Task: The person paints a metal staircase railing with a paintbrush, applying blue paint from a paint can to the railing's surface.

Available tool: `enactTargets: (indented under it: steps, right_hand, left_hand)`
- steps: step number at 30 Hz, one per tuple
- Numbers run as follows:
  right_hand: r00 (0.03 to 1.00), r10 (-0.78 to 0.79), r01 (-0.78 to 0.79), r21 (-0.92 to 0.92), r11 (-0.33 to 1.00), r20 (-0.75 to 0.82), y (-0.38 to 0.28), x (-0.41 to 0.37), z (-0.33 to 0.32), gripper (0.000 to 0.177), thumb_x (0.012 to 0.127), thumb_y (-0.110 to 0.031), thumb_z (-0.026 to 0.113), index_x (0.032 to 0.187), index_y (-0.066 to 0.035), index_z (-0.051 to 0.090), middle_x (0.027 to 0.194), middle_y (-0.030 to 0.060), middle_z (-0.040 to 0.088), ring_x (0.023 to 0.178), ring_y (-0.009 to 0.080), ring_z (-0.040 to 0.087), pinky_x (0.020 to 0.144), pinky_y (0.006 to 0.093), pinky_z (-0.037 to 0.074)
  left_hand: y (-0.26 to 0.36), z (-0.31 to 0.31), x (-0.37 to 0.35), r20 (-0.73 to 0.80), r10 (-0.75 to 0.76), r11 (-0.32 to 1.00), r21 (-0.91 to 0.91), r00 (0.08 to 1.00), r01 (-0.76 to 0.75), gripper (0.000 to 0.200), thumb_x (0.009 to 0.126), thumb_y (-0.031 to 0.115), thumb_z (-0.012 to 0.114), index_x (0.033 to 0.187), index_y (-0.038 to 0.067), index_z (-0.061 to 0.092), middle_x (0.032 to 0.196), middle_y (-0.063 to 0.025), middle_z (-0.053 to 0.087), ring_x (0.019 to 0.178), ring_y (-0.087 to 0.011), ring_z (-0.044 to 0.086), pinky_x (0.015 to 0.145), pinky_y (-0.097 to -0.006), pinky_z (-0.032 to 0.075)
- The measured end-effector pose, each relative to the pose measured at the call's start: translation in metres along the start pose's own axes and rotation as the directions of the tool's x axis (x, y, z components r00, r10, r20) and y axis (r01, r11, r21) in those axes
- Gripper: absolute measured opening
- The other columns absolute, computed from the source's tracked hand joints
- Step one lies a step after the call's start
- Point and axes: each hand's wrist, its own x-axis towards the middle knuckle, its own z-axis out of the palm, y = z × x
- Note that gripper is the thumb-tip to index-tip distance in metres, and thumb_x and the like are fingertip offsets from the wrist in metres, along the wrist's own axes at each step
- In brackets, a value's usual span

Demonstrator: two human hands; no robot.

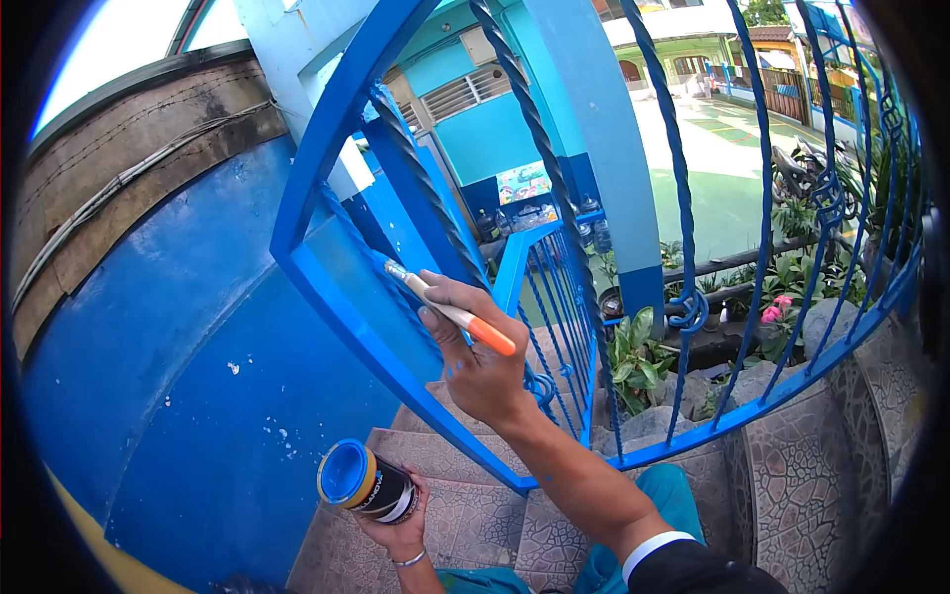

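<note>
My right hand (pixel 473 342) is closed around a paintbrush (pixel 455 315) with a pale handle and an orange end. Its blue-coated bristles meet a twisted bar (pixel 364 238) at the left side of the blue metal railing (pixel 381 346). Lower down, my left hand (pixel 401 525) grips an open paint can (pixel 371 482) with a dark label. Blue paint fills the can, which is tilted a little. The fingers of the left hand are partly hidden behind the can.
A blue wall (pixel 198 396) with pale chipped spots rises on the left. Patterned stone steps (pixel 802 475) run beneath the railing. Green plants (pixel 633 356) and rocks lie beyond the bars. A second blue handrail (pixel 515 267) descends behind my right hand.
</note>
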Motion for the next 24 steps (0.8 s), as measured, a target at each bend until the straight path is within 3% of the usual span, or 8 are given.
enactTargets:
  steps: [3, 4, 7, 11, 16, 19, 20, 24]
  right_hand:
    - [0.961, 0.274, -0.273, -0.035, 0.961, 0.035, 0.006, -0.028, -0.018, 0.020, 0.100, -0.007, 0.075, 0.118, -0.001, 0.073, 0.113, 0.0180, 0.079, 0.097, 0.0250, 0.079, 0.081, 0.0328, 0.062]
    - [0.938, 0.345, -0.339, -0.132, 0.931, 0.025, 0.007, -0.039, -0.025, 0.020, 0.102, -0.007, 0.075, 0.120, 0.000, 0.074, 0.102, 0.0111, 0.079, 0.082, 0.0115, 0.073, 0.071, 0.0267, 0.058]
    - [0.933, 0.355, -0.356, -0.286, 0.890, -0.057, 0.004, -0.050, -0.033, 0.020, 0.100, -0.009, 0.076, 0.118, 0.000, 0.076, 0.089, 0.0080, 0.078, 0.073, 0.0106, 0.071, 0.065, 0.0272, 0.057]
    - [0.921, 0.386, -0.325, -0.444, 0.835, 0.054, 0.003, -0.029, -0.020, 0.014, 0.098, -0.009, 0.076, 0.106, 0.002, 0.075, 0.082, 0.0126, 0.076, 0.073, 0.0158, 0.075, 0.064, 0.0303, 0.057]
    - [0.902, 0.428, -0.402, -0.253, 0.880, 0.055, -0.015, 0.018, 0.016, 0.015, 0.099, -0.010, 0.076, 0.107, 0.002, 0.073, 0.082, 0.0104, 0.076, 0.076, 0.0135, 0.074, 0.067, 0.0298, 0.057]
    - [0.955, 0.297, -0.297, -0.071, 0.952, -0.018, -0.025, 0.025, 0.018, 0.015, 0.101, -0.010, 0.074, 0.107, 0.003, 0.072, 0.079, 0.0083, 0.074, 0.070, 0.0095, 0.069, 0.061, 0.0289, 0.053]
    - [0.957, 0.288, -0.289, -0.067, 0.955, -0.022, -0.027, 0.020, 0.012, 0.018, 0.102, -0.009, 0.075, 0.113, 0.004, 0.072, 0.088, 0.0072, 0.078, 0.077, 0.0068, 0.069, 0.064, 0.0257, 0.054]
    - [0.968, 0.246, -0.248, -0.036, 0.968, -0.050, -0.002, -0.035, -0.018, 0.018, 0.102, -0.003, 0.072, 0.119, 0.003, 0.071, 0.110, 0.0174, 0.078, 0.092, 0.0141, 0.075, 0.078, 0.0286, 0.061]
  left_hand:
    - [0.000, 0.000, -0.002, 0.000, 0.008, 1.000, -0.016, 1.000, -0.008, 0.087, 0.081, 0.058, 0.072, 0.146, 0.002, 0.057, 0.142, -0.0238, 0.060, 0.135, -0.0408, 0.052, 0.111, -0.0558, 0.047]
    - [0.000, 0.001, -0.002, -0.004, 0.004, 1.000, -0.025, 1.000, -0.004, 0.087, 0.081, 0.059, 0.072, 0.146, 0.002, 0.057, 0.142, -0.0237, 0.060, 0.135, -0.0408, 0.052, 0.111, -0.0558, 0.047]
    - [0.003, -0.003, 0.001, 0.008, 0.012, 1.000, -0.018, 1.000, -0.012, 0.088, 0.082, 0.059, 0.071, 0.147, 0.002, 0.056, 0.142, -0.0239, 0.059, 0.135, -0.0409, 0.051, 0.111, -0.0557, 0.047]
    - [0.003, -0.005, 0.003, -0.001, 0.023, 1.000, 0.000, 1.000, -0.023, 0.087, 0.083, 0.060, 0.070, 0.147, 0.002, 0.057, 0.141, -0.0242, 0.059, 0.135, -0.0412, 0.051, 0.111, -0.0562, 0.047]
    - [0.002, -0.002, 0.005, 0.006, -0.005, 1.000, -0.016, 1.000, 0.005, 0.087, 0.083, 0.061, 0.070, 0.145, 0.002, 0.057, 0.140, -0.0243, 0.058, 0.135, -0.0415, 0.051, 0.111, -0.0571, 0.046]
    - [-0.001, 0.006, 0.001, -0.050, 0.007, 0.999, -0.033, 0.999, -0.009, 0.081, 0.085, 0.061, 0.068, 0.145, 0.007, 0.062, 0.138, -0.0223, 0.063, 0.130, -0.0426, 0.054, 0.108, -0.0570, 0.048]
    - [-0.001, 0.007, 0.001, -0.048, 0.005, 0.999, -0.041, 0.999, -0.007, 0.081, 0.085, 0.061, 0.068, 0.145, 0.007, 0.061, 0.138, -0.0224, 0.062, 0.130, -0.0426, 0.054, 0.108, -0.0569, 0.047]
    - [0.000, 0.005, -0.001, -0.030, 0.006, 0.999, -0.053, 1.000, -0.007, 0.081, 0.084, 0.060, 0.068, 0.145, 0.006, 0.061, 0.138, -0.0228, 0.062, 0.131, -0.0425, 0.053, 0.109, -0.0566, 0.047]
